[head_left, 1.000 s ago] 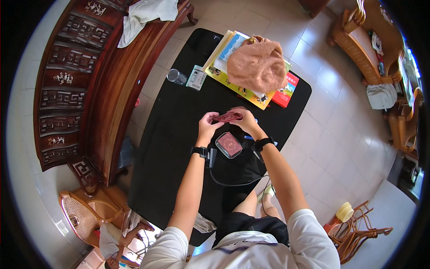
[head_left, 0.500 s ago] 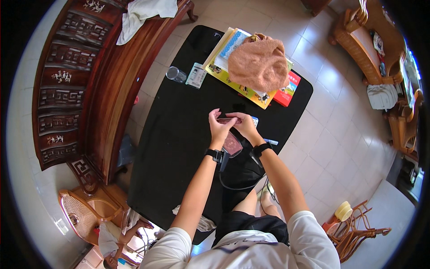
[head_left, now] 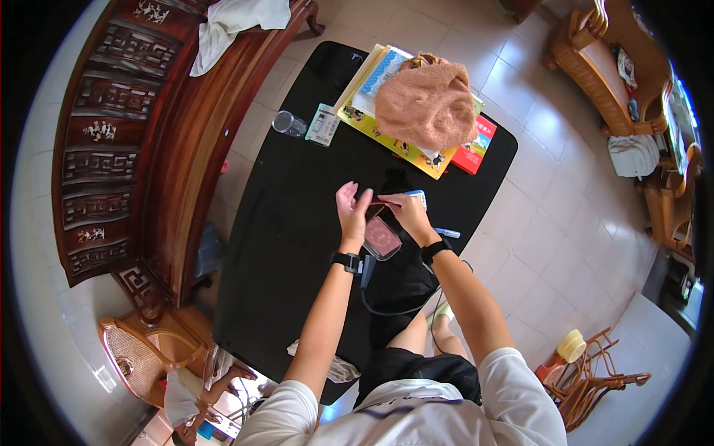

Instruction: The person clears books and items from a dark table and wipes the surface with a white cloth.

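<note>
Over the black table, my left hand [head_left: 352, 215] is raised with its fingers and thumb apart, and I see nothing gripped in it. My right hand [head_left: 411, 217] pinches a thin reddish card [head_left: 378, 203], seen almost edge-on, its far end close to my left thumb. Just below and between the hands lies a stack of reddish patterned cards [head_left: 383, 236], apparently in a shallow clear-edged case. Partly behind my right fingers is a small blue-and-white item [head_left: 417, 198]. A blue-and-white pen-like stick [head_left: 447, 233] rests by my right wrist.
The black table [head_left: 275, 245] bears books [head_left: 401, 154] under a brown cloth [head_left: 425, 104], a red box [head_left: 474, 147], a clear cup [head_left: 289, 124] and a pale printed packet [head_left: 323, 125]. A dark cable [head_left: 394, 311] loops near my legs. A carved wooden bench [head_left: 186, 149] stands left; another person sits lower left.
My hands were closed together around a reddish card. Now the left hand has opened and drawn slightly left, leaving the card in my right fingers; the card stack shows more fully.
</note>
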Motion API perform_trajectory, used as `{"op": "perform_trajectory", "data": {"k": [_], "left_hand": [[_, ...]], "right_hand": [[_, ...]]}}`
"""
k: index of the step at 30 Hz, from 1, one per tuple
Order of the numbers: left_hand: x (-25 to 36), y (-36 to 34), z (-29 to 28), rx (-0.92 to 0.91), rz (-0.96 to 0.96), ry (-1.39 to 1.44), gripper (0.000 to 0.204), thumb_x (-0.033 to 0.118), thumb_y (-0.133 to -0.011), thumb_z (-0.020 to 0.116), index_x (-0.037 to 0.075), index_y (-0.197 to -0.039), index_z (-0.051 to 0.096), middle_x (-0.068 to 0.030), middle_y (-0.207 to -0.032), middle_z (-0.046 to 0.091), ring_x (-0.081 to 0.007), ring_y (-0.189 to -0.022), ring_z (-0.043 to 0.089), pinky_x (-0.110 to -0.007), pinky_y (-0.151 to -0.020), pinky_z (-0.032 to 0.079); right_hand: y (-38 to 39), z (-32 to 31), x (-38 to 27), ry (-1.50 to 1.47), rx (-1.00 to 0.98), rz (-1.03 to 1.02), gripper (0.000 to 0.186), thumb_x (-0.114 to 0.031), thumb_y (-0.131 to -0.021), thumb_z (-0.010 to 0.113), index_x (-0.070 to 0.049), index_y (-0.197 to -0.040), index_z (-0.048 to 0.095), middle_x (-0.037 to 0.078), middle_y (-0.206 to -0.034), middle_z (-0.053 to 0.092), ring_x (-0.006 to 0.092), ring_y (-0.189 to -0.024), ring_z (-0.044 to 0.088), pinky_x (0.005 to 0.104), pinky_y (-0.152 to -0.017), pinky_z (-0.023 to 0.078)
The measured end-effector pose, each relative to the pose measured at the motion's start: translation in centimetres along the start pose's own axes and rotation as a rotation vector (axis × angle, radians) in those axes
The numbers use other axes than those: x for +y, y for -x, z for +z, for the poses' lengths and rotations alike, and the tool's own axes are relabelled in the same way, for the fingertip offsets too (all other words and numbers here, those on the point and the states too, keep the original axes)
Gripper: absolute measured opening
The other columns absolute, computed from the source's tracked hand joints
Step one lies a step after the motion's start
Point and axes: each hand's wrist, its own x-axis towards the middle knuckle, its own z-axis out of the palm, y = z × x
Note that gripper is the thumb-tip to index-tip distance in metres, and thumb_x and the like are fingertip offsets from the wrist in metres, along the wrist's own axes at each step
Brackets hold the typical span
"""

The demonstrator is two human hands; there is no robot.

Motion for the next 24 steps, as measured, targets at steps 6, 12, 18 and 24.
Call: {"op": "perform_trajectory", "data": {"k": [6, 12, 18, 24], "left_hand": [[-0.1, 1.3, 1.0, 0.185, 0.480, -0.520, 0.044, 0.016, -0.073, 0.068, 0.001, -0.106, 0.044, -0.0133, -0.110, 0.044, -0.0249, -0.103, 0.043, -0.032, -0.084, 0.038], [-0.3, -0.3, -1.9, 0.384, 0.681, -0.747, 0.012, 0.009, -0.082, 0.056, 0.002, -0.075, 0.048, -0.0102, -0.084, 0.051, -0.0226, -0.077, 0.050, -0.029, -0.058, 0.039], [-0.6, -1.7, -3.6, 0.402, 0.091, -0.363, 0.055, 0.039, -0.091, 0.036, 0.000, -0.055, 0.050, -0.0063, -0.048, 0.050, -0.0157, -0.043, 0.048, -0.027, -0.046, 0.040], [-2.1, -2.2, -5.3, 0.547, 0.012, -0.363, 0.057, 0.041, -0.091, 0.036, 0.000, -0.054, 0.050, -0.0071, -0.047, 0.049, -0.0184, -0.044, 0.049, -0.030, -0.047, 0.039]], "right_hand": [[-0.5, 0.7, -0.5, -0.010, 0.028, 0.028, 0.022, 0.000, -0.070, 0.056, -0.003, -0.090, 0.064, 0.017, -0.082, 0.062, 0.0310, -0.072, 0.061, 0.0323, -0.064, 0.048], [-0.4, 0.8, 0.1, 0.009, 0.058, 0.113, 0.017, -0.004, -0.072, 0.059, -0.003, -0.088, 0.065, 0.017, -0.082, 0.062, 0.0303, -0.072, 0.061, 0.0310, -0.063, 0.048], [-1.1, 1.7, 1.4, -0.157, -0.133, 0.160, 0.018, -0.003, -0.073, 0.061, 0.000, -0.092, 0.064, 0.013, -0.084, 0.065, 0.0172, -0.070, 0.062, 0.0266, -0.063, 0.048], [-0.7, 3.1, -0.7, -0.130, -0.260, 0.117, 0.018, -0.006, -0.073, 0.061, -0.001, -0.090, 0.064, 0.015, -0.079, 0.064, 0.0227, -0.069, 0.062, 0.0284, -0.063, 0.048]]}}
